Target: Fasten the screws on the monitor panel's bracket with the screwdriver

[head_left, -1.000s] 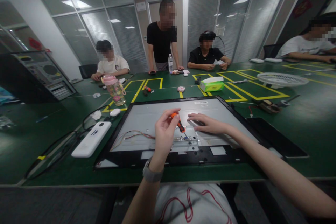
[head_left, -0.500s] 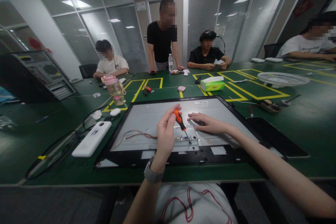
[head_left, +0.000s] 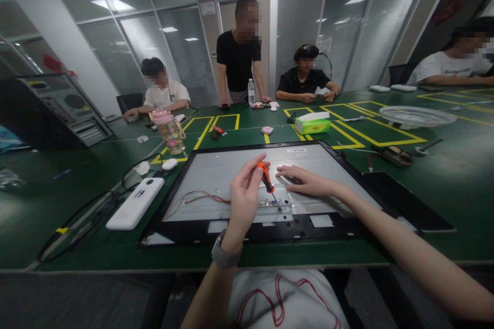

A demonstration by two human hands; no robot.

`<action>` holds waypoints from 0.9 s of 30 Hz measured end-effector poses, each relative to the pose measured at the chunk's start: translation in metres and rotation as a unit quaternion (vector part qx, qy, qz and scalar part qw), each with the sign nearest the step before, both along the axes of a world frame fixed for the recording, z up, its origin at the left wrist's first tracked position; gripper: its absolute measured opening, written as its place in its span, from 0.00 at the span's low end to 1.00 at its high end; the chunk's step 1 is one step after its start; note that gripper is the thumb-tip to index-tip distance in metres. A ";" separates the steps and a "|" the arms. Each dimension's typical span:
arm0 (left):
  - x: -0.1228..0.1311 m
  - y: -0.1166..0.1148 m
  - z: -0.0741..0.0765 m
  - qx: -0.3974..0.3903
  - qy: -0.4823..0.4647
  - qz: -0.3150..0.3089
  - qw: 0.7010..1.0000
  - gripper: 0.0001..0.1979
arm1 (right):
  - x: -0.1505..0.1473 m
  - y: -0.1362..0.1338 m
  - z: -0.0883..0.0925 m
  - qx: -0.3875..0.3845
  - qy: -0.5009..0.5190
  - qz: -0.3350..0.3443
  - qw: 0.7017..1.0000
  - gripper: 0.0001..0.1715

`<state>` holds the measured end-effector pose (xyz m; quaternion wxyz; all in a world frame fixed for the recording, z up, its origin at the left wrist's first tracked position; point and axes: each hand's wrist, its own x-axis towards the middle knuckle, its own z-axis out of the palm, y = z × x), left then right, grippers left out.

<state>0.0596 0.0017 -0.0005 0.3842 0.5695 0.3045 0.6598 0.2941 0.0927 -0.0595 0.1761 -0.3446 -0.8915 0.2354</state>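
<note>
My left hand (head_left: 246, 186) is closed around the handle of an orange and black screwdriver (head_left: 266, 177). The screwdriver is tilted, its tip down at a small circuit board (head_left: 270, 203) on the back of a flat display panel (head_left: 208, 167). My right hand (head_left: 303, 181) rests on the panel's grey metal back with the fingers stretched out, holding nothing. Thin coloured wires (head_left: 204, 194) run left from the board, partly hidden behind my left hand. A black frame edges the panel, which lies flat on the green table.
Left of the panel lie a white power bank (head_left: 135, 204) and a black cable (head_left: 77, 226). Beyond it stand a pink-lided bottle (head_left: 170, 133) and a green tissue pack (head_left: 312, 124). A black slab (head_left: 409, 200) lies to the right. Several people are at the table's far side.
The screwdriver's handle has turned slightly in my left hand, its tip staying at the board. My right hand has not moved. The person at far left has stretched an arm leftward.
</note>
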 end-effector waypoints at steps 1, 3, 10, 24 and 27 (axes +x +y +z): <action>0.000 0.000 0.001 0.012 0.010 0.013 1.000 0.12 | 0.000 0.000 0.000 0.000 0.002 0.001 1.000 0.35; 0.000 0.000 0.002 0.028 0.023 0.036 0.999 0.09 | 0.000 0.000 -0.001 -0.001 0.006 0.003 1.000 0.35; -0.001 -0.001 0.001 0.024 0.017 0.009 1.000 0.16 | 0.000 -0.002 0.002 -0.007 0.010 -0.002 1.000 0.34; 0.001 -0.004 0.002 0.048 0.037 0.022 0.998 0.12 | 0.000 0.000 0.001 -0.005 0.002 0.000 1.000 0.35; 0.001 -0.004 0.003 0.060 0.047 0.059 0.995 0.09 | 0.000 0.000 0.001 0.000 0.002 0.003 1.000 0.35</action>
